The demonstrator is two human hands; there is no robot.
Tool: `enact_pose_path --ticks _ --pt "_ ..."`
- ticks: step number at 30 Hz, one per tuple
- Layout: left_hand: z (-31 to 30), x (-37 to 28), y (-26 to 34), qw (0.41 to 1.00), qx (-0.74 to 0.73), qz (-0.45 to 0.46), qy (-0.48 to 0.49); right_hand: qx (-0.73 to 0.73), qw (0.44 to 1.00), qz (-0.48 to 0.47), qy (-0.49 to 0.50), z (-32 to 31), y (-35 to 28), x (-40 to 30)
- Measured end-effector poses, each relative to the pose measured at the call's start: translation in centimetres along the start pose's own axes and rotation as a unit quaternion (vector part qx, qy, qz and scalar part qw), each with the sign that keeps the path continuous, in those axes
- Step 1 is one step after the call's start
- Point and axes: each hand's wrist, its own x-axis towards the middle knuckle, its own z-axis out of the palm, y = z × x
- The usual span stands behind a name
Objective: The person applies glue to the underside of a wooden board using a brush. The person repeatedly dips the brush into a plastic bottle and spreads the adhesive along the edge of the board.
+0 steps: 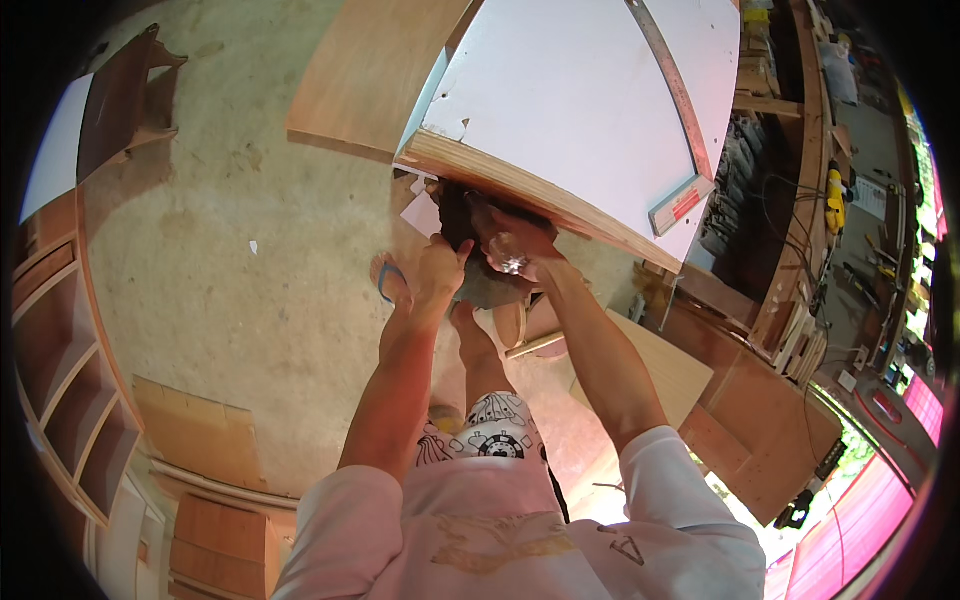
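Observation:
My left hand (441,266) is at the near side of a dark brown item (454,214), thumb raised and fingers curled at its edge. The item hangs just below the front edge of a white-topped workbench (555,97) and looks like cloth or a bag; shadow hides its exact kind. My right hand (517,244) is closed on the same dark item, farther right, close under the bench's plywood edge. Its fingertips are partly hidden in shadow. A greyish lower part of the item (487,289) shows below my hands.
A try square (679,112) lies on the bench top at the right. A wooden panel (367,75) adjoins the bench's left side. At the right, a cluttered side bench holds a yellow power tool (835,199) and cables. A wooden shelf unit (71,375) stands at the left.

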Motion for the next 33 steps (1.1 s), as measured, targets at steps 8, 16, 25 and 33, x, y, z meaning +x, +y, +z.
enact_pose_path --ticks 8,16,25,33 --pt "-0.1 0.5 -0.7 0.999 0.034 0.021 0.022 0.114 0.992 -0.053 0.03 1.4 2.9 -1.9" --pt "-0.6 0.6 0.6 0.991 0.109 0.064 0.039 0.178 0.977 -0.084 0.085 -5.6 3.2 -1.7" --pt "-0.1 0.7 -1.0 0.985 0.117 0.092 0.086 0.205 0.973 -0.051 0.089 -5.2 3.3 -1.1" --pt "-0.4 0.5 0.3 0.995 0.074 0.057 0.024 0.184 0.979 -0.066 0.054 -9.1 3.6 -1.2"
